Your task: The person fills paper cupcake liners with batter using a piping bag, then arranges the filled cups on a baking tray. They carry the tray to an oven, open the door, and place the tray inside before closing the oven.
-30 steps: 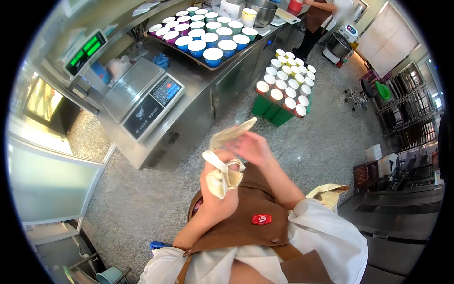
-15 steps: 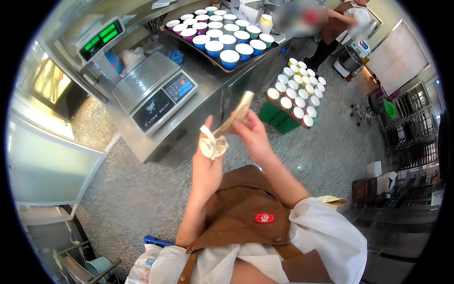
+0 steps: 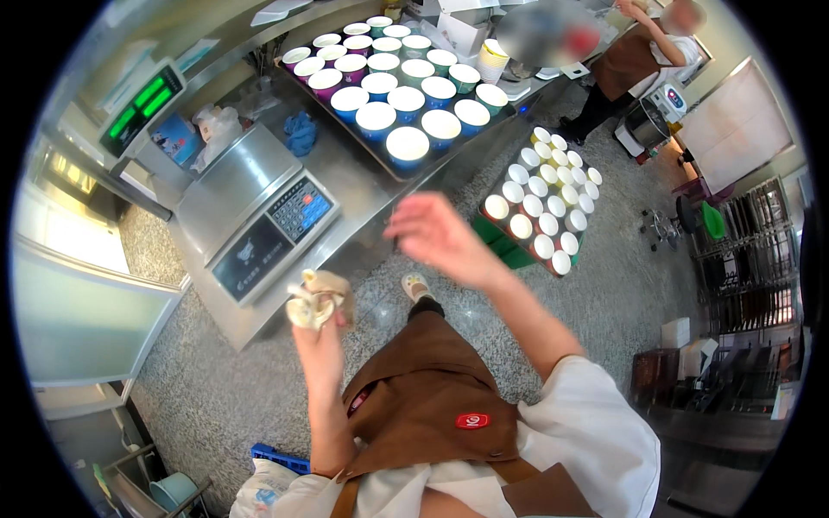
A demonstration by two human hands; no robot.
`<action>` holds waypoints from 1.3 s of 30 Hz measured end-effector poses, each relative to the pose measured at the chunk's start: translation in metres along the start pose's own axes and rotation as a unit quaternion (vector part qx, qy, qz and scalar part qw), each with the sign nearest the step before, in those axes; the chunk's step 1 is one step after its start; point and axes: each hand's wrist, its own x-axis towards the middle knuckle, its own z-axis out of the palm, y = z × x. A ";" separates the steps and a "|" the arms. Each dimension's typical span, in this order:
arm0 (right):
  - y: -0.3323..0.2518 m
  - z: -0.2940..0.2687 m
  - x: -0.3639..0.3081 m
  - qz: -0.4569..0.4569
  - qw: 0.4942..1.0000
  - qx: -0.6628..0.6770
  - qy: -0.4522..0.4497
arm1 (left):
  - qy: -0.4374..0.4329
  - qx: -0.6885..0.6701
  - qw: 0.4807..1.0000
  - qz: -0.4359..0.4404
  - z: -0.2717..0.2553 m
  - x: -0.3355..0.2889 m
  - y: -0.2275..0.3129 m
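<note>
My left hand (image 3: 321, 337), low in front of the scale, is closed round a tan, cloth-like bundle (image 3: 337, 289) with a cream rim and a pale strip. What the bundle is, I cannot make out. My right hand (image 3: 436, 240) hangs in the air to the right of it, apart from the bundle. Motion blurs it, but its fingers look stretched out and nothing shows in them. Just left of my right hand stands the steel counter with a digital scale (image 3: 268, 229). Beyond that hand, a dark tray (image 3: 393, 164) carries several paper cups (image 3: 408, 147) with white insides.
A second group of paper cups (image 3: 547, 224) stands on a green crate (image 3: 494, 242) on the floor to the right. Another person in a brown apron (image 3: 626, 65) stands at the far right. Tray racks (image 3: 751, 250) line the right side. A blue glove-like item (image 3: 300, 134) lies beside the scale.
My right hand has let go of the tan bundle and drawn away from it. The left hand has moved left and down with it. My view has shifted forward, and my foot now shows.
</note>
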 end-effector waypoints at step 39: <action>0.050 -0.377 0.432 0.002 0.938 -0.340 -0.067 | 0.311 0.026 0.943 -0.114 0.142 0.143 0.025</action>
